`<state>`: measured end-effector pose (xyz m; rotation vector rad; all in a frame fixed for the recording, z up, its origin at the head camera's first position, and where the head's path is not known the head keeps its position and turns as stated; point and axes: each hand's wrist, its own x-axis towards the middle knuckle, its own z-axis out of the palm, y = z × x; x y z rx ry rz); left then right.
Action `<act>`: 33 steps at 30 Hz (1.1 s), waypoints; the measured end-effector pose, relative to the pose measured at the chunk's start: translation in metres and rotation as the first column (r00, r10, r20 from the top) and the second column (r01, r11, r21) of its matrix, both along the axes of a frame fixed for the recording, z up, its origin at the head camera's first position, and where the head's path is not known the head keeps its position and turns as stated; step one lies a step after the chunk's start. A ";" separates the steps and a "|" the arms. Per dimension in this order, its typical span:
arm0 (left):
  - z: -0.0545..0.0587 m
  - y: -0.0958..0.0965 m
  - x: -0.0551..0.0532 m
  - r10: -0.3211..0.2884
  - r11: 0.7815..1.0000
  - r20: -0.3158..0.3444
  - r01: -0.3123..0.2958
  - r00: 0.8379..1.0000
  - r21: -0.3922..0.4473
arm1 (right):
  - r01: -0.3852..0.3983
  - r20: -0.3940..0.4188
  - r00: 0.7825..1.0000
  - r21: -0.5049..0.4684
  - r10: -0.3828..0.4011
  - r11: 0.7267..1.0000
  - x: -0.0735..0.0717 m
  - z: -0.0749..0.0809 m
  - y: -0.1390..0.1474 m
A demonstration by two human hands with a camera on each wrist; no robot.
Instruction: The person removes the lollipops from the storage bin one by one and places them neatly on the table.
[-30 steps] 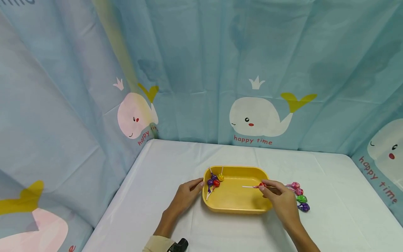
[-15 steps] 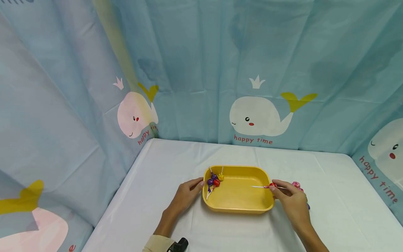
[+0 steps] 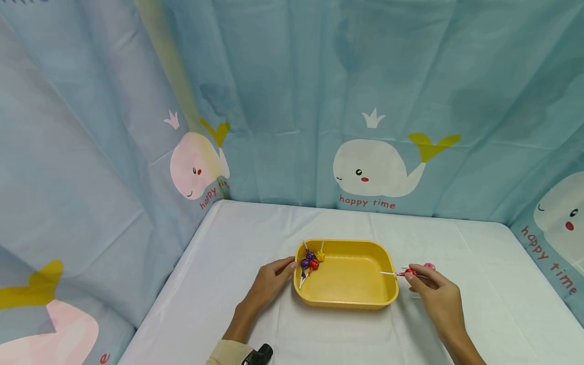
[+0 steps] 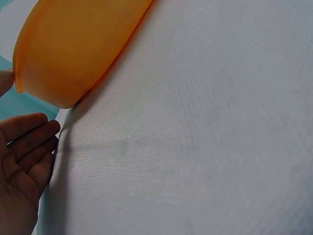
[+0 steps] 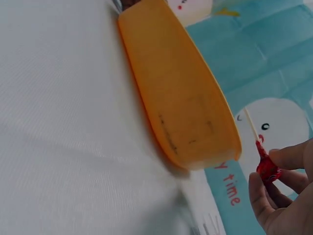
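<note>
- A white table (image 3: 255,233) is being enclosed by a pale blue curtain (image 3: 283,101), on which smiling whales (image 3: 370,170) are being displayed; soft folds are being formed in the cloth.
- On this table, a yellow tray (image 3: 349,284) is being supported.
- Inside its left end, two purple lollipops (image 3: 304,263), a yellow lollipop (image 3: 321,256) and a small red lollipop (image 3: 314,264) are being kept close together.
- The tray's left rim is being touched by the left thumb; the other fingers of the left hand (image 3: 269,279) are being left loose, nothing being grasped.
- By the right hand (image 3: 435,291), the head of another red lollipop (image 3: 410,272) is being pinched, its stick being pointed over the tray's right rim.
- Behind this hand, a pink lollipop (image 3: 429,265) is being partly hidden.
- Presumably, the handling of one single lollipop is being done; its direction, into the tray or out, is not being revealed.
- For the next move, a steady pinch is probably being required, and the stick should be kept clear of the rim.
</note>
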<state>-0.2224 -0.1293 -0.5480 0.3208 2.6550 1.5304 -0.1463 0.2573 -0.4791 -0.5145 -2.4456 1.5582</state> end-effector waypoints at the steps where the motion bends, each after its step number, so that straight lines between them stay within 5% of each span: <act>1: 0.000 0.000 0.000 -0.001 1.000 0.000 0.001 1.000 0.000 | 0.004 -0.004 1.000 -0.003 -0.004 1.000 0.001 -0.001 0.002; 10: 0.000 0.000 0.000 0.000 1.000 0.007 0.000 1.000 0.005 | 0.021 -0.043 0.999 -0.021 -0.022 1.000 0.008 -0.007 0.016; 21: 0.001 0.001 0.000 0.004 1.000 0.015 -0.004 1.000 0.004 | 0.116 0.113 0.986 0.061 -0.122 0.991 0.018 -0.012 0.028; 33: 0.000 0.000 -0.001 0.005 1.000 0.005 -0.005 1.000 -0.001 | 0.139 0.168 0.973 0.140 -0.161 0.980 0.026 -0.025 0.037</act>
